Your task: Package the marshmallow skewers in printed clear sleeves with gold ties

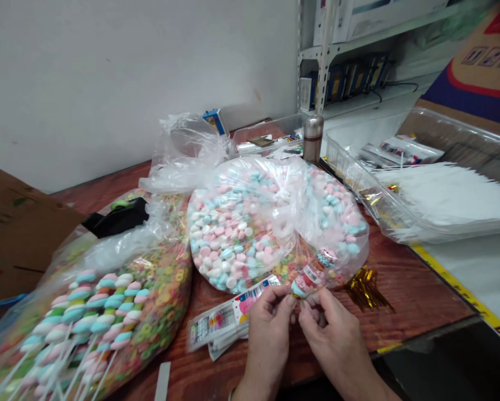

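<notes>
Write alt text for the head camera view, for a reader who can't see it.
The left hand and right hand grip a wrapped twisted marshmallow pop over a wooden table. Around them lie a clear bag of pastel marshmallow pieces, a bag of marshmallow sticks and colourful cereal rings, and gold twist ties.

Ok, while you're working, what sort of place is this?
Probably a small candy-packing workroom: a large clear bag of pastel marshmallows, gold twist ties on the wooden bench, and a packaged candy stick pinched between the left hand and right hand.
</notes>
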